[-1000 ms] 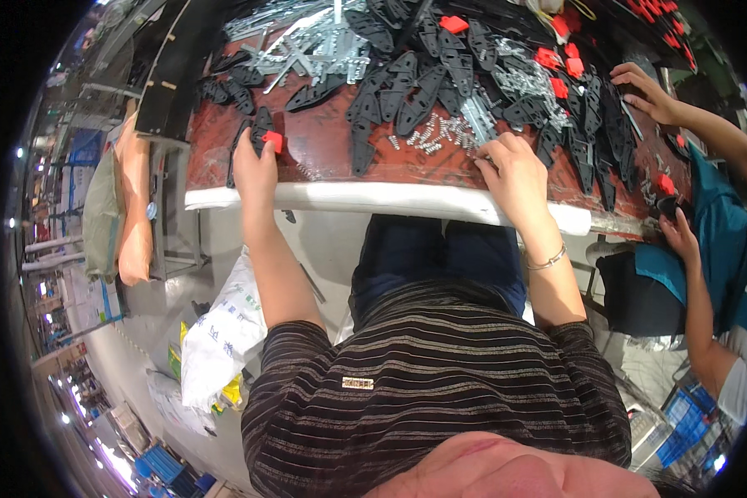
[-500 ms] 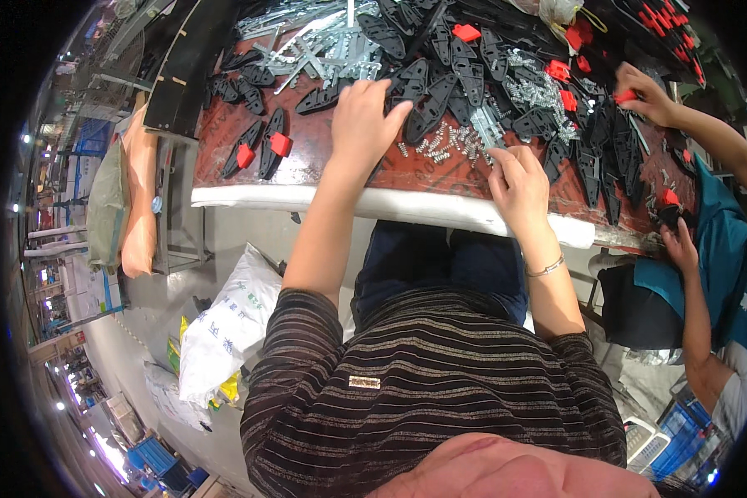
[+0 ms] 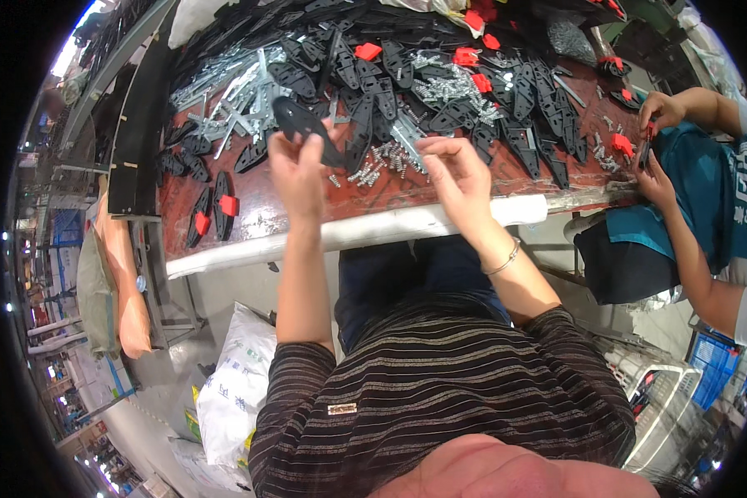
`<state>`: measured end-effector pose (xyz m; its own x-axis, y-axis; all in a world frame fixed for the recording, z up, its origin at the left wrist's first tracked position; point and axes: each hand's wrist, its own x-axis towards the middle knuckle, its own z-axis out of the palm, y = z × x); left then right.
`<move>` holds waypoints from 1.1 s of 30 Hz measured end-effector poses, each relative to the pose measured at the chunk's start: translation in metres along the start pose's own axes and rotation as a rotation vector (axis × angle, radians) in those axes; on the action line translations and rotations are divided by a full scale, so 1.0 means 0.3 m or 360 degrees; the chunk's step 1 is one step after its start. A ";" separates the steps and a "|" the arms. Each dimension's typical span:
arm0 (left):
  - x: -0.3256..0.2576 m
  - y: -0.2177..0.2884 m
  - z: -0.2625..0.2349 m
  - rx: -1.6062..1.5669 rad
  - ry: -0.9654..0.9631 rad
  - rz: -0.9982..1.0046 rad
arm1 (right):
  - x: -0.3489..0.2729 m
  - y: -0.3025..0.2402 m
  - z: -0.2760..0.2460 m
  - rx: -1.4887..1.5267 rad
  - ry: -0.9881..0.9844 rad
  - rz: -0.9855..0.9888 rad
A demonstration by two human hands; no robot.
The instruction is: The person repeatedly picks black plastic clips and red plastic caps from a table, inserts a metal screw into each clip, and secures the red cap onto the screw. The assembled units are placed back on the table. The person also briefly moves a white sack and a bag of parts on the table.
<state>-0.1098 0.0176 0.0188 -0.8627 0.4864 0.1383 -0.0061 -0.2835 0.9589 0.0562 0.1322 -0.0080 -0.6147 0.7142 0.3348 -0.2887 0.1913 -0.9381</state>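
My left hand (image 3: 297,178) grips a long black plastic casing half (image 3: 307,129) with holes, raised and tilted over the table and slightly blurred. My right hand (image 3: 458,176) is curled, thumb and fingertips close together, beside some silvery metal strips (image 3: 407,137). Whatever those fingertips hold is too small to make out. Just left of this hand lies a loose scatter of small coil springs (image 3: 378,166). Black casing halves (image 3: 361,124) lie heaped beyond both hands. At the left, two black pieces with red clips (image 3: 227,204) rest on the reddish tabletop (image 3: 261,207).
A white padded roll (image 3: 357,236) runs along the table's front edge. Metal bars (image 3: 241,104) and more springs (image 3: 452,87) are piled farther back. At the right, a co-worker's hands (image 3: 657,116) hold a dark part. A white sack (image 3: 236,386) stands on the floor at left.
My left hand has lifted a black casing half off the pile and drawn it nearer. My right hand stays by the springs and strips. The co-worker's two hands have come together; the view has shifted.
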 end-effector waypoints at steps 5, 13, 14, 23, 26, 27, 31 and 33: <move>-0.202 -0.070 0.167 -0.0144 -0.0163 0.0190 | 0.003 -0.041 0.090 0.0113 -0.0100 -0.0164; -0.270 -0.040 0.197 -0.0783 -0.0487 -0.0503 | 0.005 -0.006 0.073 0.0201 0.0128 -0.0070; -0.273 -0.041 0.197 -0.0904 -0.0527 -0.0568 | 0.011 0.002 0.072 0.0140 0.0178 -0.0085; -0.237 -0.038 0.166 -0.0874 -0.0464 -0.0696 | 0.026 -0.033 0.063 0.0512 0.0072 0.0179; -0.222 -0.055 0.159 -0.0731 -0.0312 -0.0610 | 0.016 -0.035 0.037 0.0415 0.0030 0.0172; -0.219 -0.045 0.162 -0.0683 -0.0318 -0.0545 | 0.013 -0.043 0.036 0.0410 -0.0012 0.0182; -0.209 -0.062 0.143 -0.0420 -0.0337 -0.0352 | 0.000 -0.046 0.053 0.0504 -0.0134 0.0268; -0.212 -0.057 0.131 -0.0289 -0.0342 -0.0347 | 0.001 -0.050 0.052 0.0473 -0.0138 0.0300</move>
<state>-0.0350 0.0240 0.0033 -0.7052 0.7090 0.0027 -0.2846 -0.2866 0.9148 0.0490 0.1191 0.0076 -0.7339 0.6559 0.1767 -0.3574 -0.1515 -0.9216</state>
